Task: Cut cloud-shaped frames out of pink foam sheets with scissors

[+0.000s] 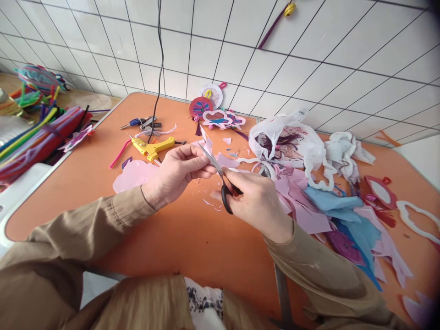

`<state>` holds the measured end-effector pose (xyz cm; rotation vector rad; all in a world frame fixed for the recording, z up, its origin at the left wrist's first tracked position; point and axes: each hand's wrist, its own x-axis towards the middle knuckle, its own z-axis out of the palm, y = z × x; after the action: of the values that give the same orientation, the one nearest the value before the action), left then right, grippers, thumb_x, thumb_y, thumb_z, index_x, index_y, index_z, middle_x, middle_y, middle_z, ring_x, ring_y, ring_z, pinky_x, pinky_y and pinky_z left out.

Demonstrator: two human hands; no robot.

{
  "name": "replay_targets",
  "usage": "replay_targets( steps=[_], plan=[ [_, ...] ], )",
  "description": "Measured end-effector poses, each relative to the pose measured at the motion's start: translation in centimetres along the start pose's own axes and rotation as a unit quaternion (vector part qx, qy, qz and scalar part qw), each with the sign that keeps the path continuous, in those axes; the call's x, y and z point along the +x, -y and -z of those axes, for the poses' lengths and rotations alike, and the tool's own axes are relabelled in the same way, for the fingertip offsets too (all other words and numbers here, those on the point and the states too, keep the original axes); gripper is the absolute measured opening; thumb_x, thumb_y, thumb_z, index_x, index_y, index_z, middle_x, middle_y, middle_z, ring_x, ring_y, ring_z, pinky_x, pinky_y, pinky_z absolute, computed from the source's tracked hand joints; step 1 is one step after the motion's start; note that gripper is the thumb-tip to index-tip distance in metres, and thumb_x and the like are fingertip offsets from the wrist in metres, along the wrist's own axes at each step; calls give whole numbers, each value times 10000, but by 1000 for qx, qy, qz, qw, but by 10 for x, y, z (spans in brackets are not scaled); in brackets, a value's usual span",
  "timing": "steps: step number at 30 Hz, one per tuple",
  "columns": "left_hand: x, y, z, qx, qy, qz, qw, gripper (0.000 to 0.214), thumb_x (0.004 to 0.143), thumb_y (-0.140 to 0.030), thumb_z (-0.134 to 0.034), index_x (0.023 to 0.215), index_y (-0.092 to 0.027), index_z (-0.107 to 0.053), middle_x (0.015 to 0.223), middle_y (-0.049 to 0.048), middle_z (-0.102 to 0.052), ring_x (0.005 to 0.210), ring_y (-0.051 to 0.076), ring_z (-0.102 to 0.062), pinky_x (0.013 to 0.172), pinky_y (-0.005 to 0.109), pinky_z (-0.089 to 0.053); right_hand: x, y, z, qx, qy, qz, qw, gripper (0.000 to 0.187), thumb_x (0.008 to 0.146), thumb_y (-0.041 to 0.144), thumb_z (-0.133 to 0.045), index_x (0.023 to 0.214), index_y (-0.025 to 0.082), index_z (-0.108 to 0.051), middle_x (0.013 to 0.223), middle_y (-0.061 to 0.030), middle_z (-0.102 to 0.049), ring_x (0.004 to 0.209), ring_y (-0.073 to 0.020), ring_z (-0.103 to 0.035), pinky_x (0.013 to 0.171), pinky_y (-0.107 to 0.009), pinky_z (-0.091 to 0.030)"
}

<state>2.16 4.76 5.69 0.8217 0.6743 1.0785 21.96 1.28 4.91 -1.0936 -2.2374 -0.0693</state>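
The left hand (177, 170) pinched one pink piece (205, 143) between thumb and fingers, its pointed end rising just beyond the fingertips. The right hand (259, 197) gripped one pair of scissors (217, 166), fingers closed around the black handles, with the grey blades against the pink piece; how far apart the blades stood could not be told. The held piece looked pale, thin and flat.

Just left of the left hand lay one larger pink sheet (134, 176), rounded at its edge, and beyond it one yellow glue gun (154, 146). Farther beyond both hands, two round ornaments (201, 108), one red and one white, overlapped. Right of the right hand sat one white plastic bag (311, 142) and, nearer, crumpled blue felt (335, 201).
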Motion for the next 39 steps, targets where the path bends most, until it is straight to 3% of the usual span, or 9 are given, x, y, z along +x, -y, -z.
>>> replay_targets(
  steps=[15,30,39],
  plan=[
    [0,-8,-2,40,14,-8,999,341,678,-272,-942,724,-135,-633,673,21,-733,587,125,-720,571,202,-566,0,1,1,4,7,-10,1000,241,948,344,-669,756,201,-637,566,27,-546,531,-139,-468,557,-287,-360],
    [-1,-4,-3,14,20,-2,1000,363,660,-303,-962,717,-135,-646,673,21,-740,596,115,-721,591,196,-577,1,0,4,9,16,5,1000,274,969,362,-659,752,205,-600,548,34,-532,508,-134,-473,540,-268,-364],
    [-2,-8,-3,59,15,-12,998,345,689,-317,-932,730,-149,-634,694,27,-742,594,136,-718,604,239,-585,0,-1,2,8,17,-2,1000,306,953,343,-669,696,226,-553,539,37,-515,507,-131,-442,542,-269,-349]
  ],
)
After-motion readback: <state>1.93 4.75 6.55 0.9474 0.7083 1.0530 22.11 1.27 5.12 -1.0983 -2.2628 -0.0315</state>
